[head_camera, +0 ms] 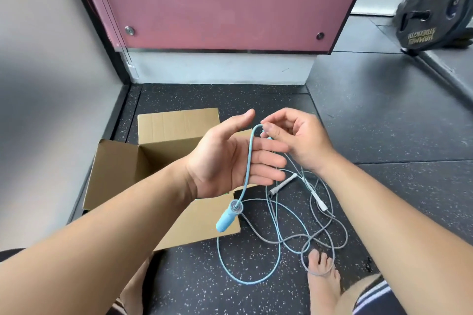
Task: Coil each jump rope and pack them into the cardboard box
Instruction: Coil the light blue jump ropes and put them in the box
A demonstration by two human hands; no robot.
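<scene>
The right hand point(294, 140) pinches the blue rope point(249, 158) at the top of a bend, thumb and fingertip closed on the cord, probably to lay the first turn of a coil. The left hand point(225, 158) is spread flat, palm up, above the cardboard box point(176, 123), and the cord runs down across its fingers, so it seems to serve as the form to wind around. The blue handle point(226, 220) hangs over the box's near flap. The rest of the cord trails on the floor point(384, 135) right of the box, tangled with a grey rope point(320, 233). Nothing visible is packed yet.
</scene>
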